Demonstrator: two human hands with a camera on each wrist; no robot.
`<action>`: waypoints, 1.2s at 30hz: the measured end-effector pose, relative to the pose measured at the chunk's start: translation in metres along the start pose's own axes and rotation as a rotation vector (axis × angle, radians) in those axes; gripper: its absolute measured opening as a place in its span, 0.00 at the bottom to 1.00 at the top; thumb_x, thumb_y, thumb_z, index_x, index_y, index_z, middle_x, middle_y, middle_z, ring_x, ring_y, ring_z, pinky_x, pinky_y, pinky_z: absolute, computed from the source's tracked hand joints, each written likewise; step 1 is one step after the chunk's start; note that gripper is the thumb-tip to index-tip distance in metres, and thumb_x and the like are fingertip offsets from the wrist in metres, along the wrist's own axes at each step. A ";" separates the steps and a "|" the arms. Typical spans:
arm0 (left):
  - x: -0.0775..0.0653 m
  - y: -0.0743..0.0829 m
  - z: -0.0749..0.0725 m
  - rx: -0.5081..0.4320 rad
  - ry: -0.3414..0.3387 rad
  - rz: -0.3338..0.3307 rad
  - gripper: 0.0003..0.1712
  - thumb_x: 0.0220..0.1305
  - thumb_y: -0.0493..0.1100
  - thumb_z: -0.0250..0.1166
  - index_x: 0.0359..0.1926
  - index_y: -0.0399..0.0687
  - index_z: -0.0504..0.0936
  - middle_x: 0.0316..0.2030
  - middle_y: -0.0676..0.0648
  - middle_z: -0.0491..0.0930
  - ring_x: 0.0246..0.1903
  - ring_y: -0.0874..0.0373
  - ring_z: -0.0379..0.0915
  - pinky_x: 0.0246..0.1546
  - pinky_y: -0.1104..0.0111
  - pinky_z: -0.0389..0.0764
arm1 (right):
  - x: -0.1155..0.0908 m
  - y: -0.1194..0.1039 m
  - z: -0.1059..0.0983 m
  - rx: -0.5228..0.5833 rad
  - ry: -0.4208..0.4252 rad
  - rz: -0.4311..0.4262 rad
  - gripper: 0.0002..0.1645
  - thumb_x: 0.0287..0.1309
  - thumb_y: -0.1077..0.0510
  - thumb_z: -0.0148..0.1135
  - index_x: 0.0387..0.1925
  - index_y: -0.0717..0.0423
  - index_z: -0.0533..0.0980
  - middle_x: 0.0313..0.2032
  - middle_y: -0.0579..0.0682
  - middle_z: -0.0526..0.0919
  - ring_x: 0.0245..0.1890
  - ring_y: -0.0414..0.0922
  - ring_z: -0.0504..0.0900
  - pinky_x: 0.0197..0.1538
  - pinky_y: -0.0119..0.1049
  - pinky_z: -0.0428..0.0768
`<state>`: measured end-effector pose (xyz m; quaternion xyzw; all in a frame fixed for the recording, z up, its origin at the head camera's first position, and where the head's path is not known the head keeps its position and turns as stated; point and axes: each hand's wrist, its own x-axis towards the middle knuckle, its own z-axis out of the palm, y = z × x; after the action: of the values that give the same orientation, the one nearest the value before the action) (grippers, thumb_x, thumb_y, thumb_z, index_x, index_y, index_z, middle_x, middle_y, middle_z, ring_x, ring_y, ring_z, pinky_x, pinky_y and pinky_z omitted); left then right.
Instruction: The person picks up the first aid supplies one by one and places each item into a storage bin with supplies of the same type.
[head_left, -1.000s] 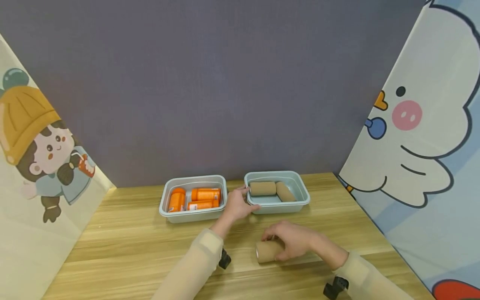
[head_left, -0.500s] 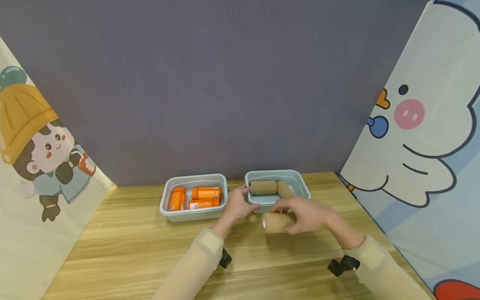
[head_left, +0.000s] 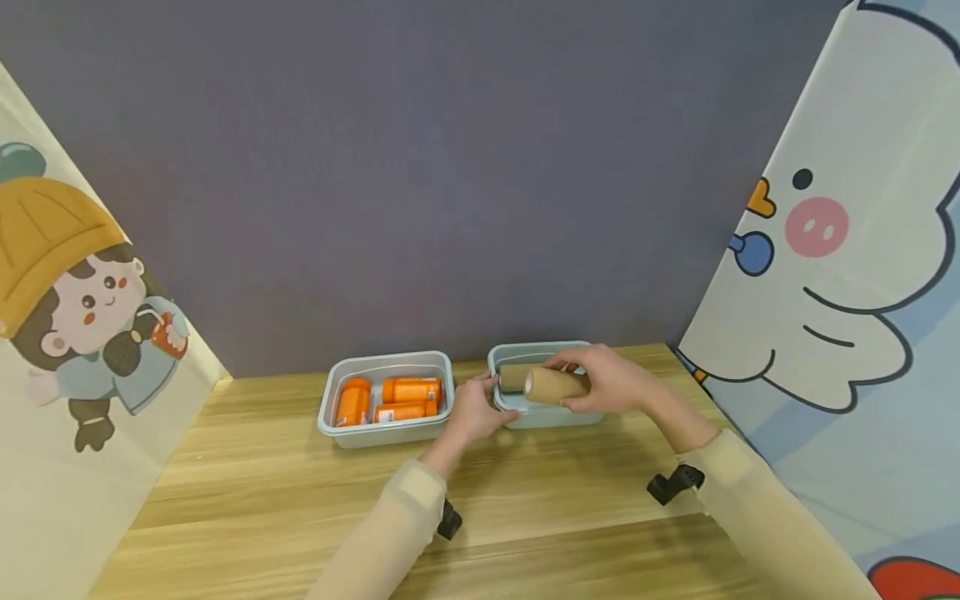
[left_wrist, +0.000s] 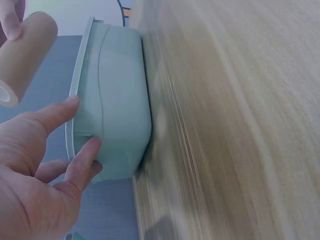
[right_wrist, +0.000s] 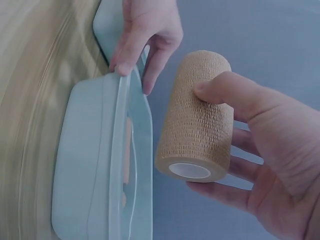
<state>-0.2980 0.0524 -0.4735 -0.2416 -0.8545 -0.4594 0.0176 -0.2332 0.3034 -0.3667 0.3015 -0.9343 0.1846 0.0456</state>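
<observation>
A roll of tan cohesive bandage [right_wrist: 195, 120] with a white core is held by my right hand [head_left: 611, 382], thumb on one side and fingers on the other. The roll hangs tilted above the right pale blue plastic bin [head_left: 555, 417]. My left hand [head_left: 474, 408] holds that bin's near left corner, its thumb at the rim and fingers round the side in the left wrist view. Another tan bandage roll [head_left: 513, 377] lies inside the bin, partly covered by the held one. The far right part of the bin is hidden behind my right hand.
Left of my left hand stands a second pale plastic bin [head_left: 386, 437] with orange bottles [head_left: 411, 389] lying in it. Both stand on the wooden table [head_left: 300, 500] near the grey back wall [head_left: 412, 183]. Printed cartoon panels [head_left: 862, 292] flank the table.
My right hand has lifted the bandage roll off the table and carried it forward until it is over the right bin. My left hand has stayed at the bin's corner.
</observation>
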 end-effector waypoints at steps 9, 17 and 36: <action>-0.002 0.000 0.000 0.014 0.008 -0.006 0.47 0.50 0.45 0.86 0.67 0.28 0.78 0.71 0.30 0.75 0.71 0.33 0.73 0.74 0.49 0.74 | 0.008 0.013 0.007 -0.006 0.019 0.012 0.31 0.58 0.56 0.79 0.63 0.55 0.81 0.55 0.52 0.88 0.49 0.48 0.88 0.49 0.44 0.88; -0.001 0.000 0.002 0.006 0.018 -0.003 0.47 0.49 0.43 0.87 0.67 0.27 0.78 0.71 0.30 0.75 0.71 0.34 0.73 0.73 0.49 0.75 | 0.014 0.023 0.017 -0.013 0.004 0.035 0.30 0.58 0.57 0.79 0.63 0.53 0.81 0.55 0.50 0.89 0.50 0.47 0.88 0.51 0.44 0.88; -0.001 0.004 0.000 0.004 -0.003 -0.019 0.48 0.52 0.45 0.86 0.68 0.26 0.76 0.72 0.29 0.74 0.72 0.34 0.71 0.73 0.49 0.75 | 0.024 0.035 0.033 -0.071 0.058 -0.012 0.29 0.54 0.59 0.80 0.58 0.57 0.83 0.49 0.51 0.91 0.47 0.47 0.89 0.50 0.45 0.88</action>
<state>-0.2949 0.0540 -0.4711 -0.2341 -0.8577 -0.4577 0.0122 -0.2725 0.3038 -0.4038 0.2996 -0.9368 0.1597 0.0844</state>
